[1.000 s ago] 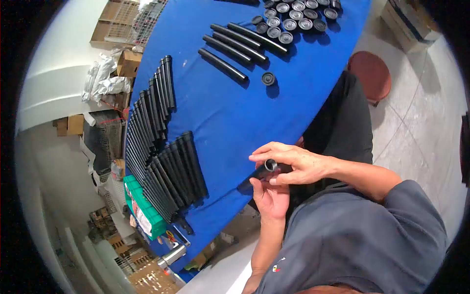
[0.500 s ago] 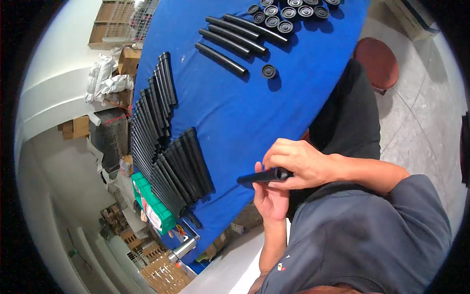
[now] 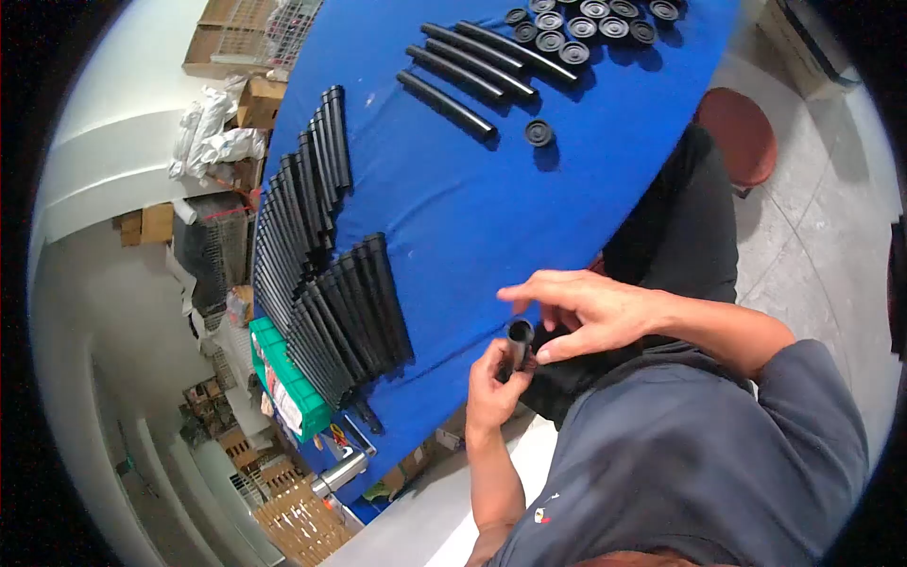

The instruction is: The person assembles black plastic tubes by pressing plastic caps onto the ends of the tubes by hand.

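My left hand [image 3: 493,389] is wrapped round a short black tube [image 3: 519,348], whose open end faces up toward me. My right hand [image 3: 595,312] is just beside it, fingers spread and thumb stretched out close to the tube's rim, holding nothing. Both are at the near edge of the blue-covered table [image 3: 453,217]. Several similar black tubes [image 3: 373,307] lie side by side in rows to the left of my hands. Farther up the table are a few loose tubes [image 3: 446,104] and a single round black cap [image 3: 539,133].
A cluster of round black caps [image 3: 595,9] lies at the table's far end. A green bin [image 3: 288,383] stands at the left edge, near a metal cylinder [image 3: 340,472]. A red stool [image 3: 737,137] is on the floor to the right. Cartons [image 3: 307,520] are stacked at lower left.
The tube has swung from lying sideways to pointing its open end up at me. My right hand has let go of it and opened; my left hand now grips it alone.
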Tool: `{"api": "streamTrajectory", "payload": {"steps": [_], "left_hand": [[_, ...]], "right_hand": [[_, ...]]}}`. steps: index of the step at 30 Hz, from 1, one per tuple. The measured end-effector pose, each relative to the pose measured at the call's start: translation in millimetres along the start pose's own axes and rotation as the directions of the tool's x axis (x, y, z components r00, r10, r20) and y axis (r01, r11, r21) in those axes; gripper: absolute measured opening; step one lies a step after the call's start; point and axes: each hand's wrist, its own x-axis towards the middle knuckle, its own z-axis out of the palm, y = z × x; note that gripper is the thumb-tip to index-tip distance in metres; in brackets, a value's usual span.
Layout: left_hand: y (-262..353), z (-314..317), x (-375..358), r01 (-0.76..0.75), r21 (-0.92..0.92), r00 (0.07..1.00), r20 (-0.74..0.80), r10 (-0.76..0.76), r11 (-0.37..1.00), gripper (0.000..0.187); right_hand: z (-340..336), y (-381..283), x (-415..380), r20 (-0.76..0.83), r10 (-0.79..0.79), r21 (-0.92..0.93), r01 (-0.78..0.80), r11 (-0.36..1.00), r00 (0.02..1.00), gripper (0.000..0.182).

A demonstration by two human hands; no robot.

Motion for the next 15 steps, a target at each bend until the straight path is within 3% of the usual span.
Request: {"api": "streamTrajectory", "payload": {"steps": [1, 2, 6, 9, 12, 15], "left_hand": [[-6.9, -1.6, -2.0, -0.010, 0.087, 0.999, 0.043, 0.007, 0.996, 0.024], [-18.2, -5.4, -4.6, 0.025, 0.059, 0.995, 0.096, -0.030, 0.998, 0.023], [-9.2, 6.5, -8.8, -0.051, -0.021, 0.982, 0.183, 0.054, 0.998, 0.030], [-12.6, 7.3, -12.0, -0.080, -0.007, 0.964, 0.253, 0.079, 0.997, 0.037], [-14.7, 7.7, -14.3, -0.007, -0.052, 0.958, 0.287, 0.022, 0.999, 0.030], [-11.5, 7.3, -12.0, -0.049, -0.092, 0.930, 0.360, 0.079, 0.995, 0.039]], "right_hand": [[3.7, 1.5, 1.5, 0.025, -0.041, 0.036, 0.040, 0.999, 0.999, 0.064], [4.2, -2.9, 1.5, 0.087, -0.023, 0.098, 0.014, 0.995, 0.996, 0.053], [16.9, 0.2, -0.6, 0.081, -0.095, 0.101, 0.087, 0.991, 0.992, 0.035], [19.5, 0.6, -2.5, 0.085, -0.126, 0.081, 0.119, 0.990, 0.988, 0.033], [22.0, 0.9, -3.4, 0.059, -0.087, 0.121, 0.080, 0.989, 0.994, 0.034], [19.2, -2.6, -3.6, 0.075, -0.067, 0.082, 0.061, 0.995, 0.995, 0.029]]}}
